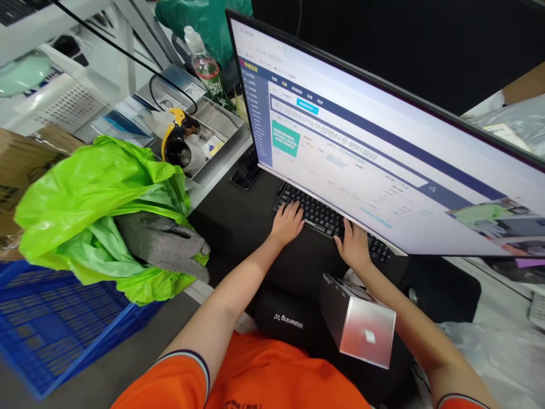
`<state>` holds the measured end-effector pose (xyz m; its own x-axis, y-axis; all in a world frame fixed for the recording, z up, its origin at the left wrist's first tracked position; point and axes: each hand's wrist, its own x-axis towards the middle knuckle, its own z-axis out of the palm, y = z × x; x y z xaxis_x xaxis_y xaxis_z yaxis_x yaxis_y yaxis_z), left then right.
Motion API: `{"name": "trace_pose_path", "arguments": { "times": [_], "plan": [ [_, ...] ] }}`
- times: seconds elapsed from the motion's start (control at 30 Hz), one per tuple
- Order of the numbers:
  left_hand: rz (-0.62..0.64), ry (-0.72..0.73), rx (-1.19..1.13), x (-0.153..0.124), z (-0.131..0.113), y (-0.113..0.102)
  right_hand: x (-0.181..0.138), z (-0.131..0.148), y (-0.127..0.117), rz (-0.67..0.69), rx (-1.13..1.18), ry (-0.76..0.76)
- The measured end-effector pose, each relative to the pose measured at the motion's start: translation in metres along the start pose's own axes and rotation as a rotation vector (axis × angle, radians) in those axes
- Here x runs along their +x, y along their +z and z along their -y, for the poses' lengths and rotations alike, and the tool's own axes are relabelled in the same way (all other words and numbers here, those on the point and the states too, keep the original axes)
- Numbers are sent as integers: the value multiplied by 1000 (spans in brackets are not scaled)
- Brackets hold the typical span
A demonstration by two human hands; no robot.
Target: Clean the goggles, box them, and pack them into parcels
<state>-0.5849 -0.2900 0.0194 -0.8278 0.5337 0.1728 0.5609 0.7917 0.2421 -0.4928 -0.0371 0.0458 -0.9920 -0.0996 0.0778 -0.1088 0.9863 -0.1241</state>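
Keyboard (317, 215) lies on the tabletop (225, 213), by the bottom of the screen (340, 142). The left hand (288, 224) and right hand (354, 247) touch its keys, fingers a bit spread. A box (368, 329) and a black case (276, 321) sit by the tabletop's near edge. A phone (244, 173) lies toward its left edge.

Crumpled lime-green plastic bag (85, 187) at nine o'clock had paler mint folds. Rectangular blue plastic crate (46, 321) at eight bore grid pattern. Long black plastic keyboard (322, 213) near centre, toward three, was white-lettered. Wide black-framed monitor (378, 150) at one glowed white, navy, teal. Orange fabric shirt (289, 372) filled six.
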Motion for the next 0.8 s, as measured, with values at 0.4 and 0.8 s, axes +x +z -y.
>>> {"name": "trace_pose_path", "arguments": {
  "times": [0.4, 0.8],
  "plan": [
    [-44, -29, -23, 1, 2, 0, 20, 18, 2, 71, 70, -392],
    [-46, -38, -60, 0, 3, 4, 58, 36, 3, 99, 119, -378]
  ]
}}
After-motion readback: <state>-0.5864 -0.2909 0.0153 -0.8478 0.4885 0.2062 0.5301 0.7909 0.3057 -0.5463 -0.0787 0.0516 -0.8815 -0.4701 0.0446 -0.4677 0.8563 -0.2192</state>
